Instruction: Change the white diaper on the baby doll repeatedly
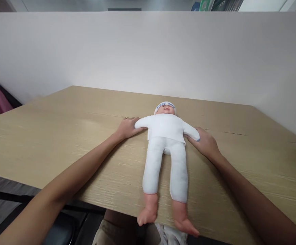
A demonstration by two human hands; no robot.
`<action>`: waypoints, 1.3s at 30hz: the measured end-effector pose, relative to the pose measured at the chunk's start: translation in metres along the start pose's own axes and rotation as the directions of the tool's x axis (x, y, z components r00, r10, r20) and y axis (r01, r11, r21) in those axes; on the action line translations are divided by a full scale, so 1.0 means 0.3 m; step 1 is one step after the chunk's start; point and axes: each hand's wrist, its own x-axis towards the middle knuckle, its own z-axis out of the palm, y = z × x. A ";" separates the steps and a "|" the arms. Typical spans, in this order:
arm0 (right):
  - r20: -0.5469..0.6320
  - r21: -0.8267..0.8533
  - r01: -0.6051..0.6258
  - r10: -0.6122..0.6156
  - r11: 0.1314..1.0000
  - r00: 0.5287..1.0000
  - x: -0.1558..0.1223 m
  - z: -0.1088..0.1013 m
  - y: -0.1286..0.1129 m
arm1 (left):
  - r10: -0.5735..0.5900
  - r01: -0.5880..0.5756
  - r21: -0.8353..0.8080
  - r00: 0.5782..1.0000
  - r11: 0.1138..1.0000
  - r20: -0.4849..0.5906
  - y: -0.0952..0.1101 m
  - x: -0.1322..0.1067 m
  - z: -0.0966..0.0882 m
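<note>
Doll (166, 136) fully clothed, lying face-up on the table (61, 136).
Its bare feet overhang the table's near edge; farther in, your left hand (127, 128) and right hand (206, 143) each close fingers on a sleeve cuff; the cap is on, farthest in.

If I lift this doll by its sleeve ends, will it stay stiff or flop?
Probably floppy: the doll looks cloth-bodied and soft, so its legs would likely dangle. The feet look moulded and overhang the table edge, so that end may swing. Unlikely to roll, lying flat between the left hand and right hand.
</note>
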 end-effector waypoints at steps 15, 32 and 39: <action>-0.156 -0.002 0.120 -0.119 0.993 0.981 0.145 0.058 0.083 | -0.046 0.049 0.018 0.989 0.999 -0.144 -0.095 0.151 0.096; -0.131 -0.031 0.126 -0.129 0.992 0.983 0.110 0.046 0.062 | -0.103 0.093 -0.071 0.983 0.993 -0.153 -0.040 0.043 0.053; -0.258 -0.057 0.141 -0.151 0.988 0.954 -0.011 0.021 -0.041 | -0.162 0.104 -0.198 0.939 0.975 -0.305 0.089 -0.100 -0.001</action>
